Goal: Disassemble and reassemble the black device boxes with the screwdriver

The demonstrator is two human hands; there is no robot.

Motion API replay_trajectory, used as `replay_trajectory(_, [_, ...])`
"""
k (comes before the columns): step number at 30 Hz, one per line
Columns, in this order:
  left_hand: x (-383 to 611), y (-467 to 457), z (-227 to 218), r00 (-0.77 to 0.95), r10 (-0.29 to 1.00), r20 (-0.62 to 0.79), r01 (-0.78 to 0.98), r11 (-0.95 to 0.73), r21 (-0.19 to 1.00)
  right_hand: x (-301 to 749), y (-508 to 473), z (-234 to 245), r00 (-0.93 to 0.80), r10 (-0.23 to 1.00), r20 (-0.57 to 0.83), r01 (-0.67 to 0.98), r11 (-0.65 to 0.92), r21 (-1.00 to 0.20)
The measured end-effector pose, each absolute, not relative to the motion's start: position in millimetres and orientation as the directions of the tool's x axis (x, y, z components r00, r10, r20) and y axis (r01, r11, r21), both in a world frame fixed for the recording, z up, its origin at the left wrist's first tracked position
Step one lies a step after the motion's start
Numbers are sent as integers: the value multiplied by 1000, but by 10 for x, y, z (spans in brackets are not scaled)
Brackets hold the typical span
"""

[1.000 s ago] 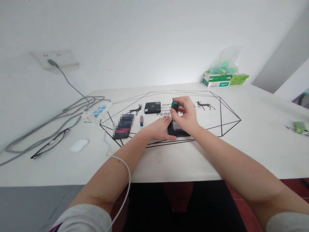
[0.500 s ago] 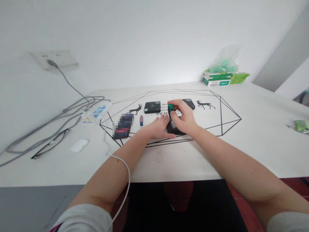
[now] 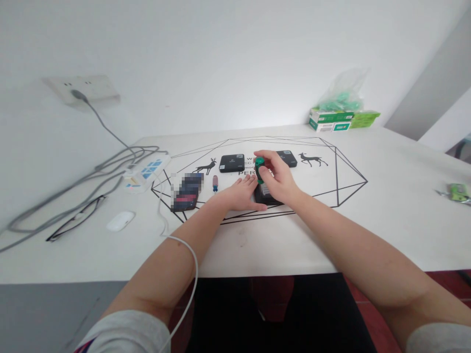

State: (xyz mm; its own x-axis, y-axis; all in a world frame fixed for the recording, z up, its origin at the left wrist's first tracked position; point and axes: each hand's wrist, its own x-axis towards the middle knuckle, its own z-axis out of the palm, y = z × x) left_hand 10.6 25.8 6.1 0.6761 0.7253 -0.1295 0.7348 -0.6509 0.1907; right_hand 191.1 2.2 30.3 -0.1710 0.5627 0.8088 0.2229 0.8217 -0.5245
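My right hand [image 3: 277, 177] is closed around a screwdriver [image 3: 259, 169] with a green and black handle, held upright over a black box [image 3: 265, 196] that has a pale label on top. The screwdriver's tip is hidden, so I cannot tell whether it touches the box. Flat on the table, my left hand [image 3: 239, 193] lies against the box's left side, fingers stretched forward and thumb spread along the front edge. Part of the box is covered by both hands. A second screwdriver [image 3: 215, 183], red and blue, lies left of my left hand.
Behind my hands sit two more black boxes, one on the left [image 3: 232, 163] and one on the right [image 3: 287, 159]. A phone [image 3: 189, 193], white case [image 3: 120, 221], glasses [image 3: 75, 219] and power strip [image 3: 147, 172] are on the left. Green-white boxes [image 3: 331, 117] stand far right.
The screwdriver's handle has turned and tilted slightly in my right hand, its rounded green end now facing me more. My left hand and the black box have stayed in place.
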Motion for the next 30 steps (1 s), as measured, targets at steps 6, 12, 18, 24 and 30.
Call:
replay_trajectory(6, [135, 231, 110, 648, 742, -171, 761, -621, 186, 1923, 58, 301, -102, 503, 858, 282, 842, -460])
replay_trajectory(12, [135, 230, 77, 625, 759, -183, 780, -595, 195, 1941, 65, 331, -49, 444, 895, 289, 864, -413])
replay_trajectory(18, [138, 206, 95, 607, 773, -184, 792, -570, 218, 1915, 7, 360, 19, 563, 826, 271, 793, -546])
replay_trajectory(24, [126, 204, 123, 619, 763, -186, 783, -580, 226, 1900, 7, 313, 0, 623, 782, 227, 762, -606])
replay_trajectory(30, [115, 229, 87, 622, 764, -175, 780, -583, 227, 1937, 29, 314, -30, 524, 851, 277, 823, -496])
